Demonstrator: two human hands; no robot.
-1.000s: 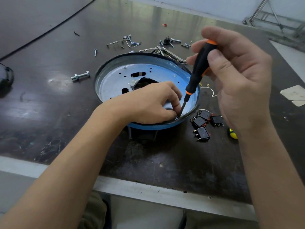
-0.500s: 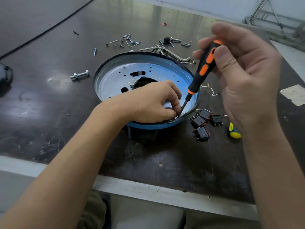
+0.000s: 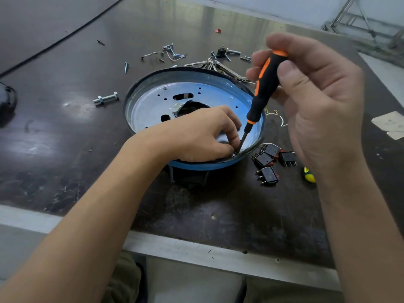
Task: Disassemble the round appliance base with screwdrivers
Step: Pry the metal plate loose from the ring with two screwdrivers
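The round appliance base (image 3: 153, 101), a blue-rimmed metal dish with a holed silver plate inside, lies on the dark table. My left hand (image 3: 196, 134) rests inside its near edge, fingers pinched around the spot where the tool tip lands; what they pinch is hidden. My right hand (image 3: 312, 101) grips the top of a black and orange screwdriver (image 3: 263, 90), held steeply with its tip down against the inner rim at the near right.
Three black switches (image 3: 270, 162) lie right of the base, beside a yellow-green tool handle (image 3: 309, 174). Loose screws, clips and brackets (image 3: 209, 62) are scattered behind it, a bolt (image 3: 106, 98) to its left. A black object (image 3: 6, 99) sits at the far left. The table's front edge runs close below.
My right hand has shifted slightly on the screwdriver handle, which tilted a little; its tip stays at the same spot on the rim. My left hand has not moved.
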